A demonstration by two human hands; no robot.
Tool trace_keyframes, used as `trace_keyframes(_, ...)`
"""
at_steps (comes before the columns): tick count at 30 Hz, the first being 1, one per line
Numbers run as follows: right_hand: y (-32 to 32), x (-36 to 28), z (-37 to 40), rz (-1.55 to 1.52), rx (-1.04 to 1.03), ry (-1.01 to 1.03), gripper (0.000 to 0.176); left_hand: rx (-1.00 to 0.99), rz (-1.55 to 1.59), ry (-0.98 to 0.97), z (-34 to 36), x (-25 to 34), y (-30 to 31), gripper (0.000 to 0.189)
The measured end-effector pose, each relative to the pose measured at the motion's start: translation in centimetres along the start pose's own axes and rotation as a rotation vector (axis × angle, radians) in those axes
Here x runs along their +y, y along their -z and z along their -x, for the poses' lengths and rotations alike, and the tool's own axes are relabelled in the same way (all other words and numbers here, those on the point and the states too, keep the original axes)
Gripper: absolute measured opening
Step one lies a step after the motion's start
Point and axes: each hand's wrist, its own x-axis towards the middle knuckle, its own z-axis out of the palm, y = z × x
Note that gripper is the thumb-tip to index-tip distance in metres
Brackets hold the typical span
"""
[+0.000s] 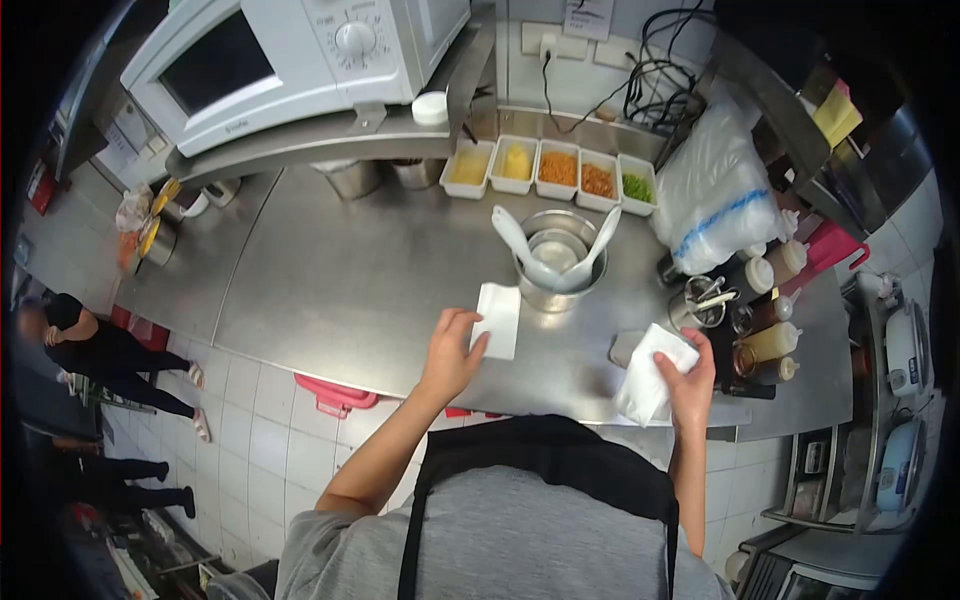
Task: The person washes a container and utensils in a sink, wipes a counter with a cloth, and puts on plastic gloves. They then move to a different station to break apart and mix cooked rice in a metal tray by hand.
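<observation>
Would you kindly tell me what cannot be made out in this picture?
In the head view:
Right hand: fingers partly hidden behind the white packet.
Steel pots: contents hidden by the shelf.
Microwave: top cut off by the upper edge.
Wall notice: print too small to read.

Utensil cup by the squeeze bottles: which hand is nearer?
Right: the right hand is in front of the utensil cup; the left hand is farther, to its left.

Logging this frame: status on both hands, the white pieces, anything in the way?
Left hand at flat white rectangular sheet, grip unclear. Right hand gripping white paper-like packet. Possible obstruction: round silver metal bowl with pale utensils, beyond the sheet.
</observation>
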Motion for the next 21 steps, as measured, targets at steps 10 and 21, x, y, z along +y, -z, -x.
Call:
trace_keyframes(10, 1.0, 1.5, 1.9, 0.007, 0.027, 0.008, 0.044, -0.195, -0.07, 0.038, 0.6, -2.4, -5.3, 0.03)
trace_keyframes(21, 6.3, 2.8, 4.4, -0.048, 0.063, -0.082, 0.035, -0.195, -0.022, 0.063, 0.5, -3.5, -4.8, 0.014)
